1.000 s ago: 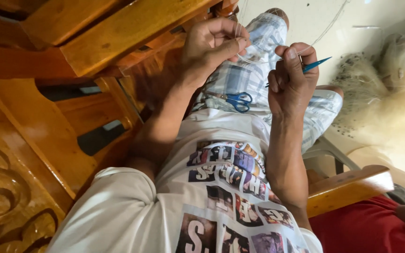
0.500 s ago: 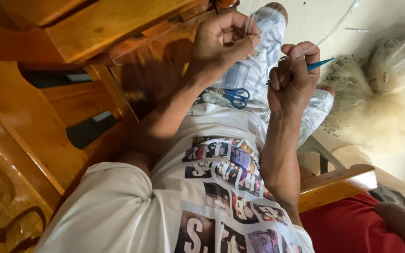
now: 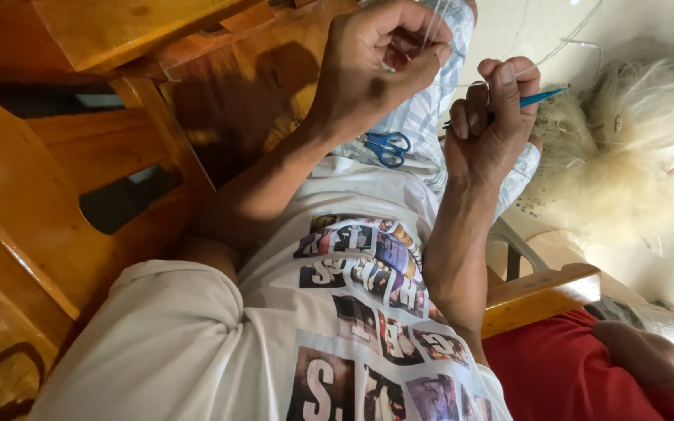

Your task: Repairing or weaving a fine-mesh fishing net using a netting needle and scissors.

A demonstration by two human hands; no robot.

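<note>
The left hand pinches thin clear netting line in its grip, while the right hand is closed around a blue netting needle. This looks like mid-knot net mending; the next pass seemingly needs the line taut, with blue scissors resting on the lap.

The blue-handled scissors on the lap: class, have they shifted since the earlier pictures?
No. The scissors lie on the same spot of the checked trousers, just beyond the white shirt's hem; only the camera has moved.
</note>
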